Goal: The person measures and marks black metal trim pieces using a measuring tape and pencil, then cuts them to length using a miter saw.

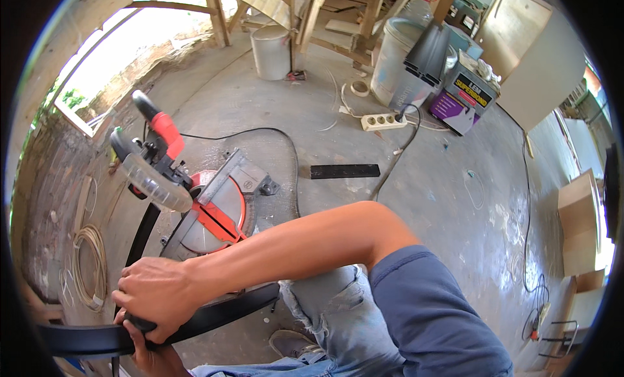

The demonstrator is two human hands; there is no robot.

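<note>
A long black profile strip (221, 315) lies across the lower left, in front of my knees. My right hand (159, 292) is closed over it, fingers curled round a small dark object (140, 323) whose kind I cannot make out. Below it my left hand (159, 361) grips the strip from the near side, its fingers partly hidden. Just beyond my hands stands a red and black mitre saw (218, 214) on the floor, its head raised. Another black strip (143, 234) runs beside the saw's left side, partly hidden by my right hand.
A short black offcut (344, 171) lies right of the saw. The saw's black cable (286, 138) curves over the floor. Farther off are a white power strip (383, 121), buckets (271, 55) and a purple and black box (461, 97). A coiled beige hose (97, 266) lies left.
</note>
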